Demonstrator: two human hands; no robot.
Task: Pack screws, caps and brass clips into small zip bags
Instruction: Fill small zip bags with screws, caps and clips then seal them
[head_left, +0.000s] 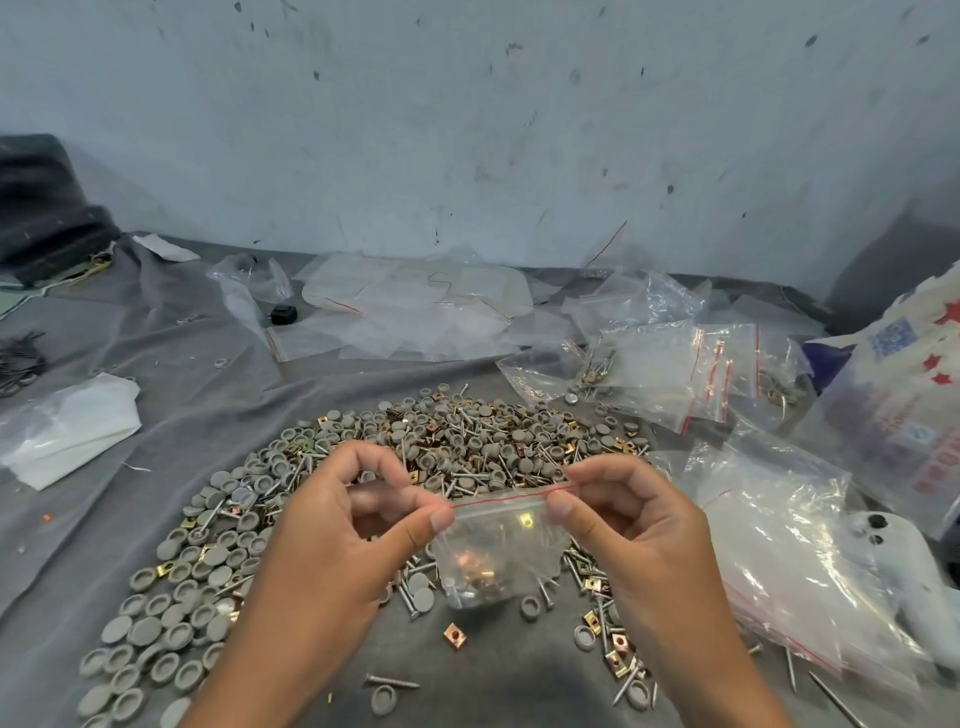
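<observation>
A small clear zip bag (493, 556) with a red seal line hangs between my hands above the pile; brass clips and screws show through its lower half. My left hand (337, 525) pinches the left end of the seal with thumb and fingers. At the seal's right end, my right hand (623, 514) pinches it the same way. Underneath lies a big heap of grey caps (171, 623), screws (467, 431) and brass clips (454, 635) on the grey cloth (208, 415).
Filled zip bags (675, 374) lie at the back right, a stack of empty ones (779, 561) at the right. A white device (893, 561) rests on them. Loose plastic sheets (415, 312) sit by the wall, a white bag (67, 431) at the left.
</observation>
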